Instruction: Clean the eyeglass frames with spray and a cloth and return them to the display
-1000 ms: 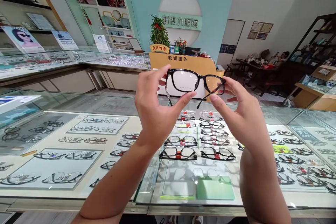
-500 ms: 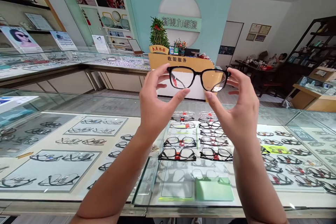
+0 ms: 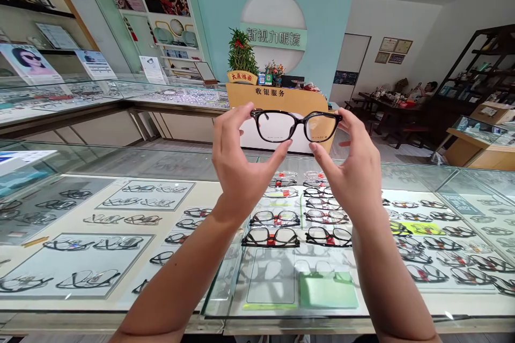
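Note:
A pair of black-framed eyeglasses [image 3: 298, 121] is held up in the air between my two hands, above the glass counter. My left hand [image 3: 243, 155] grips the frame's left corner, fingers at the hinge and thumb under the left lens. At the right corner my right hand [image 3: 349, 161] pinches it the same way, its thumb below the right lens. Small print shows on the clear lenses. Beneath my hands, rows of eyeglasses with red tags [image 3: 271, 237] lie in the display case, partly hidden by my forearms.
A glass display counter [image 3: 225, 308] spans the front, with several eyeglasses on grey trays [image 3: 98, 265] at left and more at right. Beyond it stands a wooden cashier desk [image 3: 237, 95] with a potted plant [image 3: 241, 56]. A person [image 3: 425, 94] sits at a dark table far right.
The eyeglasses have tilted and turned slightly, moving a little left and down. My right hand has shifted left, closer to my left hand. Both hands keep their hold.

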